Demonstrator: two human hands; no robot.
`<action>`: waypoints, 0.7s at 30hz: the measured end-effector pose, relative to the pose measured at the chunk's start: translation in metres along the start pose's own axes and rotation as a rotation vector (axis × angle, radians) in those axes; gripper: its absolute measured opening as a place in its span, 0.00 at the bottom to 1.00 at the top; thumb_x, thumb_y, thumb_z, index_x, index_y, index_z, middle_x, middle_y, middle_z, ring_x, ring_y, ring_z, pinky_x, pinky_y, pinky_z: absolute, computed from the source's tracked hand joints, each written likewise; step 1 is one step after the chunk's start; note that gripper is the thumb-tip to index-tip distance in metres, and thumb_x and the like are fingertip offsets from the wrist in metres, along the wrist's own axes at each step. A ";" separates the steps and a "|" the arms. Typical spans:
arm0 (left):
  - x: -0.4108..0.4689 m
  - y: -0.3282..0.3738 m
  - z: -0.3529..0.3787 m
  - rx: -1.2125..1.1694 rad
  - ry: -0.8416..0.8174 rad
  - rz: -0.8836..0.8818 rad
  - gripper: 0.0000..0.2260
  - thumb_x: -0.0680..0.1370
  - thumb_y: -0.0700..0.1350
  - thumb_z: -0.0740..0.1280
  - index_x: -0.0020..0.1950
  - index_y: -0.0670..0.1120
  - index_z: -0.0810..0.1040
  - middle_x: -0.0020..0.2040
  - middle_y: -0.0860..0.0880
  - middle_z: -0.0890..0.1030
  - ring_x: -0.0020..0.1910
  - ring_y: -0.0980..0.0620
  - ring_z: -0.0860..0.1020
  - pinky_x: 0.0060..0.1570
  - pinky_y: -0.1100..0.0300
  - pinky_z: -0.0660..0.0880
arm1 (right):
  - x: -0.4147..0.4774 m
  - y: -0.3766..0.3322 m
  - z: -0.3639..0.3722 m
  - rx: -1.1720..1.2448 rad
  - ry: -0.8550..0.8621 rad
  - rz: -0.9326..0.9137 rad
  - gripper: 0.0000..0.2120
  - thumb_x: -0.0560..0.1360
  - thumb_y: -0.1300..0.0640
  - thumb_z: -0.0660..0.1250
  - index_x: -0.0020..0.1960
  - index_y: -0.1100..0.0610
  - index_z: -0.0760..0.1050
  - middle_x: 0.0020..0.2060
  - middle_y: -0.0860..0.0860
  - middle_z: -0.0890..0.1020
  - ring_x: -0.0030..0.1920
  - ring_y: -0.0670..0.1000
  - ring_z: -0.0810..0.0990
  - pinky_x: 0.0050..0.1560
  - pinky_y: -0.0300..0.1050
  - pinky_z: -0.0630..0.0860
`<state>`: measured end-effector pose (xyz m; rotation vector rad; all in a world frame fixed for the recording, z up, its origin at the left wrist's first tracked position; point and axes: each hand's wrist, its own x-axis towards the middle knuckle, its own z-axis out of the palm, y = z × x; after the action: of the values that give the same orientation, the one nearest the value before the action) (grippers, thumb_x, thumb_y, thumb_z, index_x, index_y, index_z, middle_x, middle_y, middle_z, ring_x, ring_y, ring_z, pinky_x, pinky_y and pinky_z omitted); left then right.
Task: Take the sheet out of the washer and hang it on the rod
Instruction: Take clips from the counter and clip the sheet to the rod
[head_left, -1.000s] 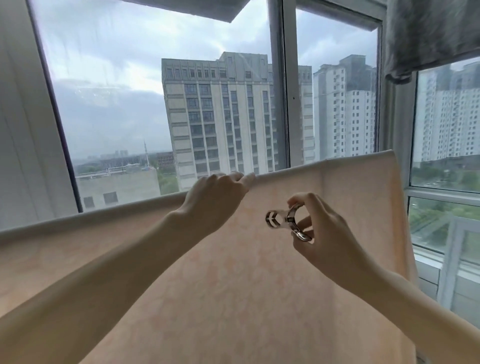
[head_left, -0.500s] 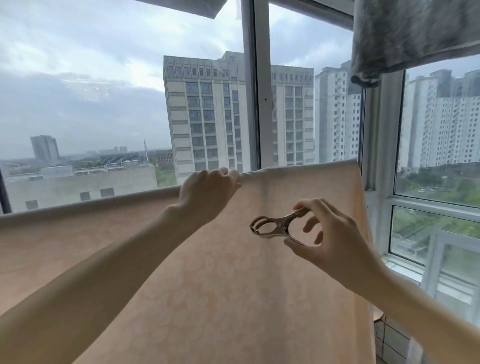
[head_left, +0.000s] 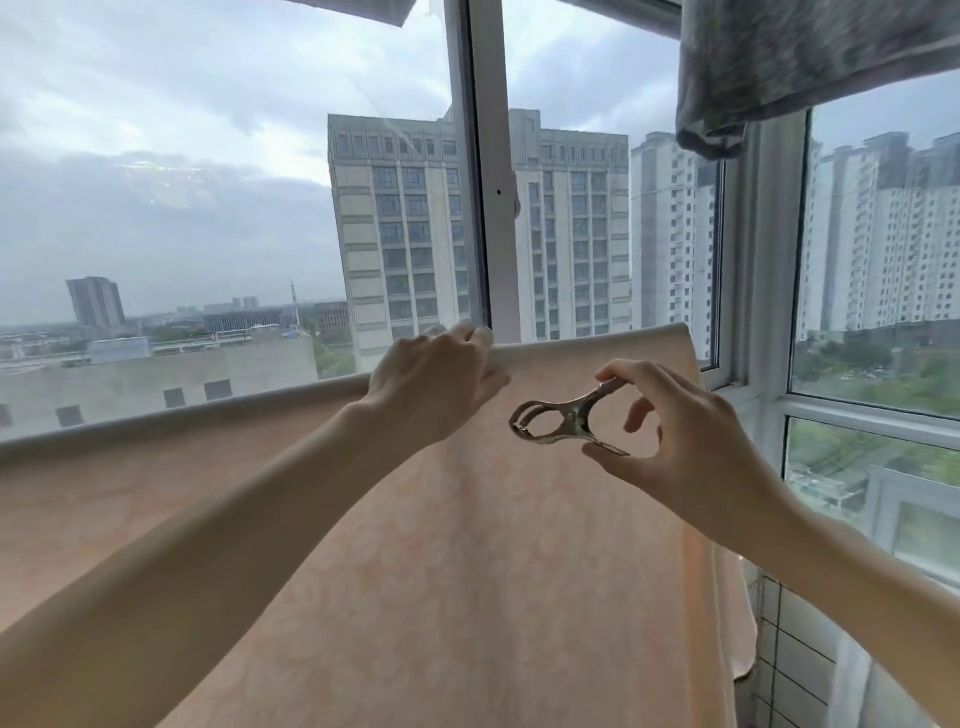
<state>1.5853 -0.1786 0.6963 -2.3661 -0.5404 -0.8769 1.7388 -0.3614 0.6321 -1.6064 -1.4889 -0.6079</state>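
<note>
A peach sheet hangs draped over the rod, which is hidden under its top fold running from the left edge to the upper right. My left hand grips the fold at the top, fingers curled over it. My right hand pinches the handles of a metal clothes clip between thumb and fingers. The clip's jaws point left, a little below the fold and apart from the sheet's top edge.
Large windows stand right behind the sheet, with a white frame post in the middle. A grey patterned cloth hangs at the top right. A tiled wall shows at the lower right.
The view has swung right. My right hand has turned the clip so its jaws now point left toward the sheet's fold. My left hand keeps its hold on the fold.
</note>
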 end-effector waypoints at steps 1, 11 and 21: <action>0.006 0.002 0.004 -0.004 0.000 0.011 0.17 0.80 0.60 0.57 0.55 0.47 0.72 0.47 0.52 0.77 0.44 0.51 0.78 0.41 0.58 0.71 | 0.004 0.005 0.001 -0.016 0.010 -0.014 0.27 0.66 0.45 0.75 0.62 0.47 0.71 0.48 0.38 0.77 0.41 0.38 0.75 0.37 0.37 0.71; 0.051 0.022 0.034 0.125 0.004 0.096 0.10 0.82 0.50 0.58 0.44 0.47 0.68 0.29 0.54 0.70 0.26 0.54 0.70 0.30 0.57 0.72 | 0.035 0.049 0.001 -0.067 0.086 -0.041 0.29 0.66 0.46 0.75 0.64 0.49 0.72 0.45 0.38 0.77 0.38 0.33 0.75 0.35 0.33 0.67; 0.079 0.037 0.033 -0.016 -0.253 -0.027 0.20 0.82 0.59 0.51 0.40 0.47 0.69 0.34 0.49 0.75 0.30 0.51 0.74 0.29 0.56 0.67 | 0.064 0.086 -0.023 -0.058 0.067 -0.121 0.27 0.68 0.45 0.72 0.64 0.47 0.70 0.57 0.37 0.76 0.34 0.42 0.80 0.36 0.37 0.73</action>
<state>1.6757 -0.1725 0.7166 -2.5061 -0.6679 -0.5975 1.8372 -0.3397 0.6752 -1.5326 -1.5392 -0.7723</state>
